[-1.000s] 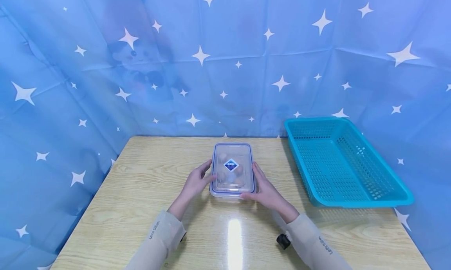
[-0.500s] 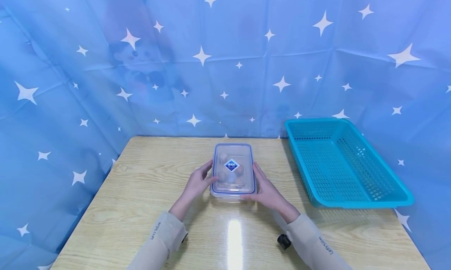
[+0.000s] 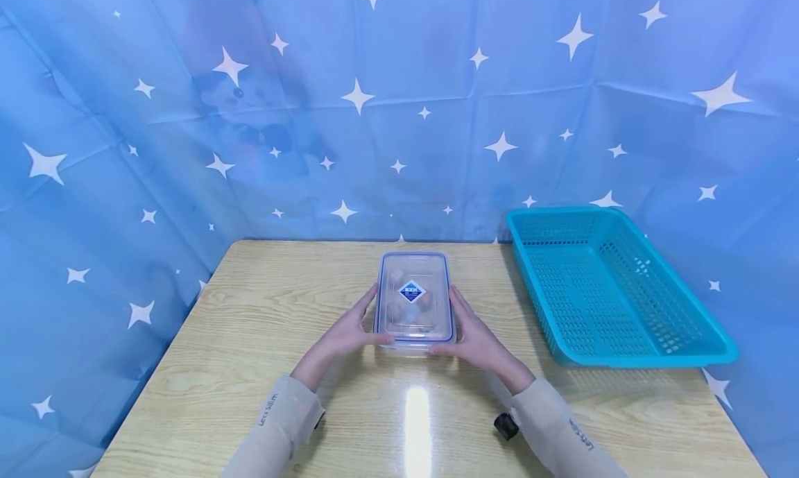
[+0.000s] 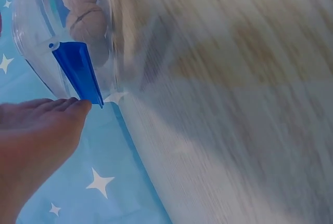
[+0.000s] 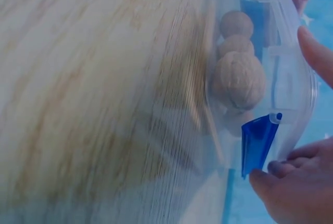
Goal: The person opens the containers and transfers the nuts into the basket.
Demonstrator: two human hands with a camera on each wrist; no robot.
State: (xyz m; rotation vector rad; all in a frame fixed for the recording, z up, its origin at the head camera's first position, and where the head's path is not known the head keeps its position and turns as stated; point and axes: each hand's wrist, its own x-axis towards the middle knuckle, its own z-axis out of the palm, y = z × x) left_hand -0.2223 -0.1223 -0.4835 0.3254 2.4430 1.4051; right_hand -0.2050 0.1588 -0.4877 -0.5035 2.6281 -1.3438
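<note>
Pale wood worktop (image 3: pixel 281 291): balls (image 5: pixel 239 78) hazy through lid (image 3: pixel 414 315); container (image 5: pixel 291 89) clear, blue-rimmed, between left hand (image 3: pixel 346 334) and right hand (image 3: pixel 477 339), both unclenched, fingertips (image 4: pixel 86 104) touching blue clips (image 4: pixel 79 70).

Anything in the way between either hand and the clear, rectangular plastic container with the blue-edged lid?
Nothing visible: the left hand and right hand both touch the container at opposite sides. The turquoise, perforated plastic basket stands apart, to its right.

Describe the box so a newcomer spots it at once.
On the wooden table, left of the turquoise basket, look between the left hand and right hand for a box. Unlike the basket, it is clear, with a blue-edged lid, a diamond label and round balls inside.
</note>
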